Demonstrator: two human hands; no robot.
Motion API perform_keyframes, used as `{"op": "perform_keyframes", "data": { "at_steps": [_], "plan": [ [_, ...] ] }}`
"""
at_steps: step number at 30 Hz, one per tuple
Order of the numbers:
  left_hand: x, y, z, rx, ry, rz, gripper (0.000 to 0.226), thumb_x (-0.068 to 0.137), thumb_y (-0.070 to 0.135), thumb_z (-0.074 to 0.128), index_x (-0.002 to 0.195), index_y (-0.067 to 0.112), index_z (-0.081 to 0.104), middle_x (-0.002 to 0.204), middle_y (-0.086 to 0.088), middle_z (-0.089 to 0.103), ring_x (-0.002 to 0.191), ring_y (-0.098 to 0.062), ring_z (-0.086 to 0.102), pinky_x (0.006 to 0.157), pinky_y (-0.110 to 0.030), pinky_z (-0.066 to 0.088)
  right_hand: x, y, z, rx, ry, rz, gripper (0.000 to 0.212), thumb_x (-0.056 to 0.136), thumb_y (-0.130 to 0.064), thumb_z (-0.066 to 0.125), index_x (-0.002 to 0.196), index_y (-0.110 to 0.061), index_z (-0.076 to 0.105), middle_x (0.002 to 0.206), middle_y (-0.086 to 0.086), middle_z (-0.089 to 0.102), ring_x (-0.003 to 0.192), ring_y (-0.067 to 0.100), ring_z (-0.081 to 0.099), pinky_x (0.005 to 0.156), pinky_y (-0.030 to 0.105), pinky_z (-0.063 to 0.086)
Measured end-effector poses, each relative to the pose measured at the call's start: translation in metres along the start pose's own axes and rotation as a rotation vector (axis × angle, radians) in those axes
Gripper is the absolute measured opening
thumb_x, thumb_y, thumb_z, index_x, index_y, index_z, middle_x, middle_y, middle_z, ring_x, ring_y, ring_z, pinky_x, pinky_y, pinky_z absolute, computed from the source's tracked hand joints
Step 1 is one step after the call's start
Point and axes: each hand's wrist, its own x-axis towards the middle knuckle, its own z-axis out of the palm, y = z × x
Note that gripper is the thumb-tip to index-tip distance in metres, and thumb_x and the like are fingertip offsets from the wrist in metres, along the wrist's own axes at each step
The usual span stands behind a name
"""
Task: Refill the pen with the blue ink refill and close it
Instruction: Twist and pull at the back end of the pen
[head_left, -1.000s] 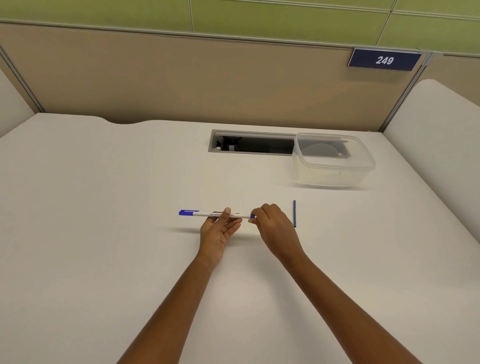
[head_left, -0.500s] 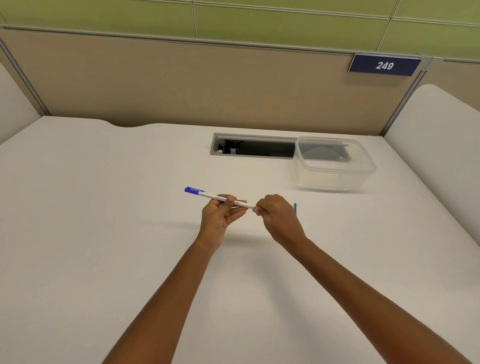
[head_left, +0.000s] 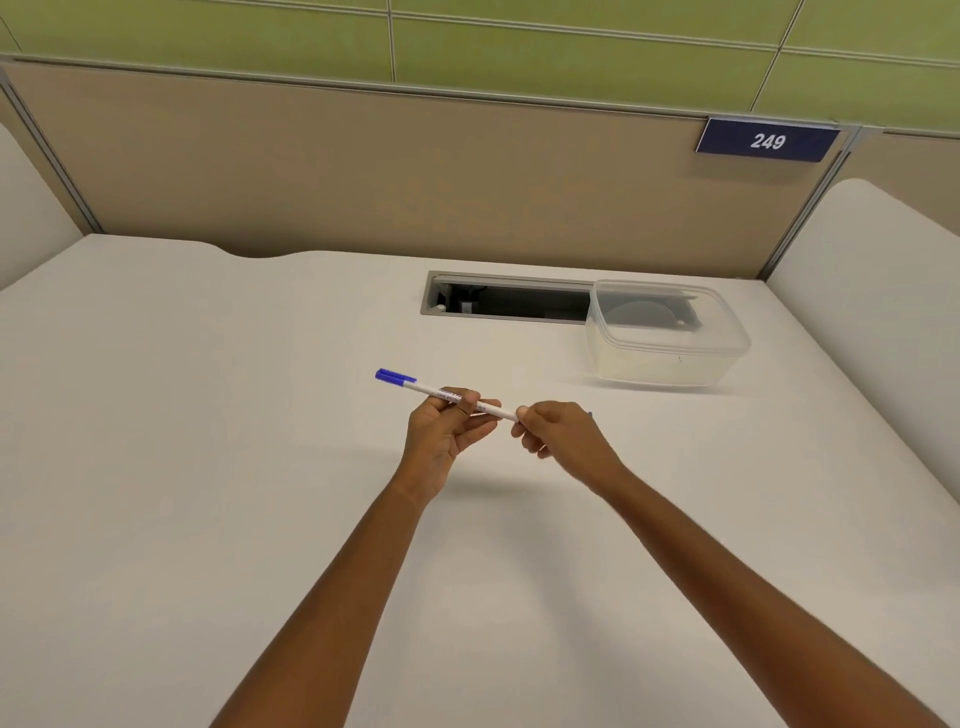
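The left hand (head_left: 447, 436) holds the pen (head_left: 423, 387) by the middle of its white barrel. The thumb lies on top and the curled fingers are below, so the hand is clamped on the pen. The right hand (head_left: 563, 436) pinches the near end of the same pen with its thumb and curled fingertips. That end is hidden inside the fingers, so I cannot tell what part of the pen it grips. Both hands are above the table (head_left: 208, 467), not resting on it, and their shadow falls on the surface below them.

The pen is tilted, and its blue cap (head_left: 395, 376) points away from the right hand and a little up. The pen and both hands are to the left of the clear plastic container (head_left: 667, 338) and nearer to the person than it is.

Just behind the right hand, on the side toward the container, a small blue end shows on the table. It seems to be the blue ink refill (head_left: 590, 414), but almost all of it is hidden.

The container stands with its lid on and covers the right end of a dark cable slot (head_left: 509, 301) in the table. Behind the container rises a beige partition (head_left: 363, 171), and above the container it carries a dark blue sign (head_left: 768, 141) with the number 249.
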Motion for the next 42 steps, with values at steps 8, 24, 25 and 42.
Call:
{"op": "perform_keyframes", "data": {
  "at_steps": [8, 24, 25, 42],
  "plan": [
    [-0.003, -0.001, 0.004, -0.06, 0.088, -0.012, 0.009, 0.089, 0.007, 0.053, 0.082, 0.007, 0.06, 0.066, -0.005, 0.075, 0.065, -0.018, 0.073, 0.057, -0.021, 0.058, -0.005, 0.016, 0.003, -0.888, 0.446, -0.744, 0.015, 0.07, -0.005, 0.075, 0.067, -0.001, 0.062, 0.055, 0.012, 0.057, 0.047, 0.027, 0.05, 0.039, 0.027, 0.039],
    [-0.005, 0.003, -0.001, 0.033, 0.009, 0.031, 0.015, 0.091, 0.007, 0.049, 0.079, 0.008, 0.056, 0.069, -0.005, 0.075, 0.068, -0.018, 0.073, 0.06, -0.02, 0.058, -0.002, -0.004, 0.006, 0.797, -0.16, 0.443, 0.039, 0.094, -0.021, 0.04, 0.057, -0.012, 0.048, 0.039, -0.005, 0.041, 0.037, 0.009, 0.043, 0.037, 0.016, 0.038],
    [-0.006, 0.003, 0.0, 0.021, 0.025, 0.032, 0.014, 0.091, 0.007, 0.049, 0.079, 0.008, 0.056, 0.068, -0.005, 0.075, 0.068, -0.018, 0.073, 0.06, -0.021, 0.058, -0.002, -0.004, 0.007, 0.682, -0.125, 0.386, 0.04, 0.095, -0.022, 0.04, 0.058, -0.012, 0.049, 0.041, -0.004, 0.043, 0.041, 0.011, 0.045, 0.041, 0.018, 0.04],
    [-0.011, 0.006, 0.01, -0.059, 0.074, 0.027, 0.012, 0.09, 0.007, 0.051, 0.081, 0.008, 0.058, 0.065, -0.005, 0.075, 0.066, -0.018, 0.073, 0.057, -0.021, 0.058, -0.009, 0.012, 0.005, -0.792, 0.492, -0.718, 0.01, 0.072, -0.003, 0.071, 0.07, 0.0, 0.062, 0.056, 0.014, 0.055, 0.048, 0.029, 0.049, 0.04, 0.027, 0.035]
  ]
}}
